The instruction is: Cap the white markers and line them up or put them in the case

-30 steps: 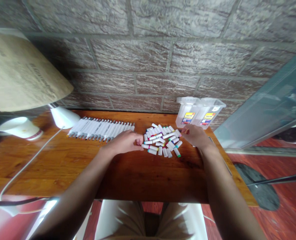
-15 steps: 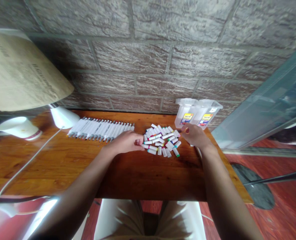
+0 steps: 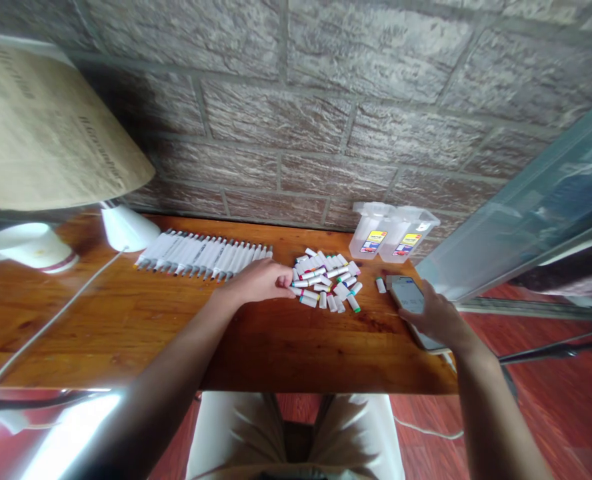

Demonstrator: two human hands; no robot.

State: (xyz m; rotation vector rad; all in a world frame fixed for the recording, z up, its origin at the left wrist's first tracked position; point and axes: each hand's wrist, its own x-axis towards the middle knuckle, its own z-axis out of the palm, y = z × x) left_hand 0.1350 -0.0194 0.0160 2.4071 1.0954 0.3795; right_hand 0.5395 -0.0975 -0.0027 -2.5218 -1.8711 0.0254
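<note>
A heap of small white marker caps with coloured ends point(image 3: 326, 283) lies on the wooden desk point(image 3: 126, 327). My left hand point(image 3: 259, 281) rests at the heap's left edge, fingers curled and pinched on one of the caps. My right hand point(image 3: 439, 319) lies on a smartphone point(image 3: 412, 300) near the desk's right edge, fingers spread over it. A single white cap point(image 3: 381, 285) lies between the heap and the phone. A row of several white markers point(image 3: 203, 255) sits side by side at the back left.
Two clear plastic boxes point(image 3: 393, 233) with yellow labels stand against the stone wall. A white lamp base point(image 3: 126, 228) with its cable point(image 3: 46, 327), a beige lampshade point(image 3: 41, 140) and a white dish point(image 3: 26, 247) occupy the left. A glass panel point(image 3: 526, 213) borders the right.
My right hand has left the cap heap and moved right and nearer to me, onto the smartphone. My left hand stays at the heap's left edge. The view has shifted slightly.
</note>
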